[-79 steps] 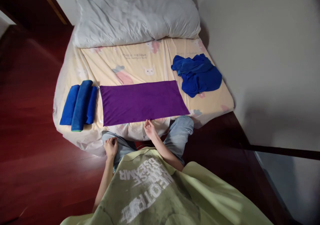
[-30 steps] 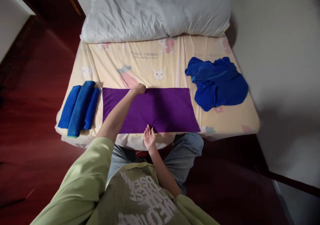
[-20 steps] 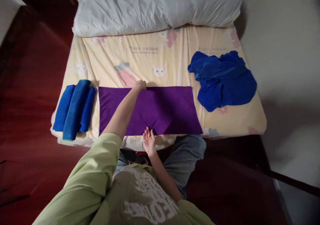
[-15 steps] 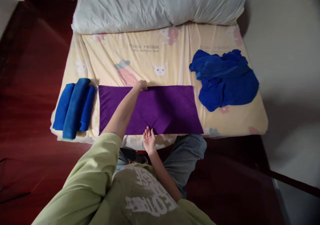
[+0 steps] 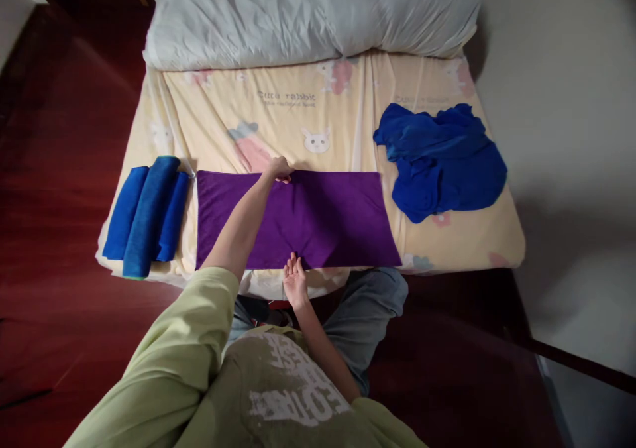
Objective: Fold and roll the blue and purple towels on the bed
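A purple towel (image 5: pixel 342 219) lies spread flat as a long rectangle along the front of the bed. Stretched across it, my left arm ends at the far edge, where my left hand (image 5: pixel 279 168) has its fingers closed on the cloth. My right hand (image 5: pixel 296 282) is palm up at the near edge, pinching the hem between fingertips; small creases run out from that spot. To the left, several blue rolled towels (image 5: pixel 152 216) rest together, one on top of the others. A crumpled blue cloth pile (image 5: pixel 442 160) sits on the right.
The bed (image 5: pixel 199 116) has a pale yellow sheet printed with rabbits and carrots. A puffy grey-white quilt (image 5: pixel 308 17) lies across its far side. Dark red floor (image 5: pixel 59 236) borders the left, and a pale wall (image 5: pixel 561 103) rises at the right.
Both hands stay at the same towel edges. A faint crease now shows in the cloth beside my left hand. The view has shifted slightly.
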Demonstrator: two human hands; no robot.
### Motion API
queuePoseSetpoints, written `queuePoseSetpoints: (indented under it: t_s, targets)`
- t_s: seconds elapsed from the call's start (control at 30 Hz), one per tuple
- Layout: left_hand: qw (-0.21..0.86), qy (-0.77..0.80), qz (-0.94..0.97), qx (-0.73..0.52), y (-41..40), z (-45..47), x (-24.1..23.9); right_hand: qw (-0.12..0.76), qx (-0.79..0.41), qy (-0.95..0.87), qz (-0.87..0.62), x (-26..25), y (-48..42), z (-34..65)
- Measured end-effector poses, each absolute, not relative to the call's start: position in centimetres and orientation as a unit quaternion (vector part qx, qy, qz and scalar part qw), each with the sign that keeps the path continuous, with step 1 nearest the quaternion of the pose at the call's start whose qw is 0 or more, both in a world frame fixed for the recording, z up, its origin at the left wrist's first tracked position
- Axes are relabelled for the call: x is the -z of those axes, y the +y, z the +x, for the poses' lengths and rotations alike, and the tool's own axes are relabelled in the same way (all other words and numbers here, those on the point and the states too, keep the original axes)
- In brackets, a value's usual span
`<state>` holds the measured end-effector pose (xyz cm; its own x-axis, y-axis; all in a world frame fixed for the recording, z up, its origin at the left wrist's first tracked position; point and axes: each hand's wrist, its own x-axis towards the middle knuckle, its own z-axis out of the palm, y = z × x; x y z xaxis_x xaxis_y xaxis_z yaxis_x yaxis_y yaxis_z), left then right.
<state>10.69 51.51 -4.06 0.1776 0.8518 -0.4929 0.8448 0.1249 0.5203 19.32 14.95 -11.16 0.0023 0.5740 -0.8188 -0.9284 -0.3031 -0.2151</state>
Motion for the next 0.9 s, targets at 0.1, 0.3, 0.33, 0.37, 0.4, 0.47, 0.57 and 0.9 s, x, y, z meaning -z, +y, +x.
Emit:
queuePoseSetpoints:
  t_s: [0.1,0.3,0.33,0.37,0.4,0.47,0.57,0.9]
  targets:
    - [0.427,0.683,0.593,-0.006,51.5,10.8,4.2,0.553,-0.676,0.189,-0.450,11.2,14.8,19.3]
    - [0.418,0.688,0.593,-0.031,51.4,10.9,4.5,0.550,-0.681,0.177,-0.450,11.6,14.5,19.1]
    - [0.418,0.687,0.593,-0.032,51.4,11.0,4.6,0.551,-0.681,0.177,-0.448,11.6,14.5,19.1]
    - [0.419,0.687,0.593,-0.033,51.3,11.0,4.6,0.552,-0.681,0.179,-0.447,11.6,14.5,19.1]
    - [0.419,0.686,0.594,-0.034,51.3,11.1,4.7,0.552,-0.680,0.183,-0.446,11.6,14.5,19.1]
    - [0.416,0.687,0.594,-0.039,51.2,11.1,4.7,0.551,-0.678,0.189,-0.447,11.4,14.6,19.0]
    - [0.409,0.687,0.599,-0.047,51.2,11.1,4.6,0.549,-0.673,0.190,-0.457,10.8,14.6,19.0]
    - [0.363,0.683,0.624,-0.107,49.1,10.5,-1.0,0.566,-0.669,0.055,-0.479,7.2,13.2,19.9]
